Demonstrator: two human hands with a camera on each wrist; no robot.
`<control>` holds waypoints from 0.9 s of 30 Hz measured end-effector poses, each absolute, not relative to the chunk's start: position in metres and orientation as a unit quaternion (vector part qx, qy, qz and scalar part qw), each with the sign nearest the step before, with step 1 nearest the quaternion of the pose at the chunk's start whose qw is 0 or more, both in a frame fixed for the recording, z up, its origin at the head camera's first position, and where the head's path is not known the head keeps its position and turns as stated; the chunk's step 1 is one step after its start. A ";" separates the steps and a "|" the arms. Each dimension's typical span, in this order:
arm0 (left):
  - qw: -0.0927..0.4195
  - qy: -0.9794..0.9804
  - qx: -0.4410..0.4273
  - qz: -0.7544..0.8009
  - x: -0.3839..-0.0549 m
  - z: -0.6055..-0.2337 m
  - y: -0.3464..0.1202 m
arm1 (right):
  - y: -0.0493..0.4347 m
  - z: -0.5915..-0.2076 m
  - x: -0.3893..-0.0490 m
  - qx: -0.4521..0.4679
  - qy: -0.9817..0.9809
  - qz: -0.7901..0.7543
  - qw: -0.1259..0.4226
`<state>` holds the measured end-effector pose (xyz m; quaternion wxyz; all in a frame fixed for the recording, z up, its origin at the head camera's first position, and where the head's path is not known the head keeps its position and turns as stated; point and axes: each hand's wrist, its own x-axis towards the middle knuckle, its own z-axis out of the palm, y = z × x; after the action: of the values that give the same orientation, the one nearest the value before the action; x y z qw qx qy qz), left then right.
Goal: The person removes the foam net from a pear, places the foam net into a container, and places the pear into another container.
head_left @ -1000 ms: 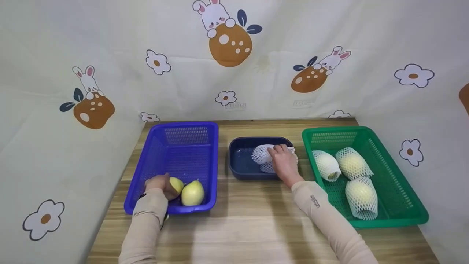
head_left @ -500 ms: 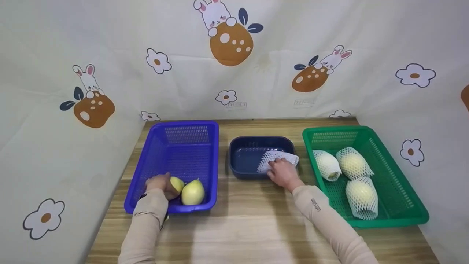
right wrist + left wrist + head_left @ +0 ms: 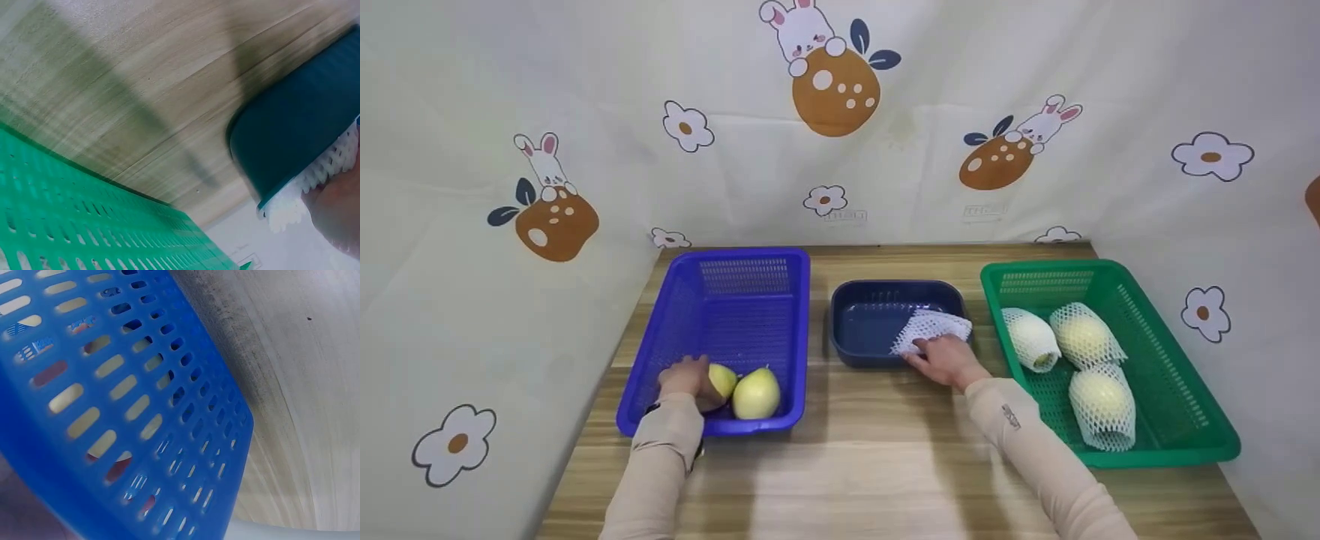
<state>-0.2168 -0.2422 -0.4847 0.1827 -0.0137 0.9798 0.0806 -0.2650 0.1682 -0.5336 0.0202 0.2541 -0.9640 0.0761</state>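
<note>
In the head view my left hand (image 3: pixel 686 375) reaches into the near left part of the blue basket (image 3: pixel 804 322), its fingers curled round a yellow-green pear (image 3: pixel 724 379) and mostly hidden. A second pear (image 3: pixel 757 394) stands just to its right. My right hand (image 3: pixel 949 358) is at the near right side of the dark blue tub (image 3: pixel 840 326). Thumb and fingers pinch the near edge of a white foam net sleeve (image 3: pixel 934 324) that lies flattened in the tub, reaching over its right rim. In the right wrist view part of this sleeve (image 3: pixel 332 163) shows against my fingers.
To the right, a green basket (image 3: pixel 1174 345) holds several pears in foam nets, such as this netted pear (image 3: pixel 1101 405). All the containers stand on a wood-grain table (image 3: pixel 840 480). A printed cloth (image 3: pixel 915 165) hangs behind and at both sides.
My right hand has come down and toward the tub's near side. The bunched foam net it held up now lies flatter in the tub. My left hand stays on the pear.
</note>
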 end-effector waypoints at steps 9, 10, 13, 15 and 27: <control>0.181 0.980 -0.013 0.085 -0.212 -0.490 -0.248 | 0.171 -0.516 -0.268 0.289 -0.944 0.124 0.095; 0.180 0.980 -0.013 0.085 -0.211 -0.489 -0.249 | 0.171 -0.511 -0.268 0.289 -0.944 0.125 0.101; 0.182 0.980 -0.013 0.084 -0.210 -0.486 -0.249 | 0.173 -0.496 -0.267 0.291 -0.940 0.131 0.122; 0.188 0.979 -0.015 0.084 -0.211 -0.485 -0.249 | 0.175 -0.484 -0.266 0.290 -0.938 0.135 0.137; 0.185 0.979 -0.014 0.083 -0.217 -0.478 -0.242 | 0.218 -0.435 -0.255 0.200 -0.944 0.156 0.210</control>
<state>-0.2175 -0.2424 -0.4778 0.1848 -0.0143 0.9792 0.0831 -0.2554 0.2184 -0.4352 0.2105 0.1999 -0.9442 0.1558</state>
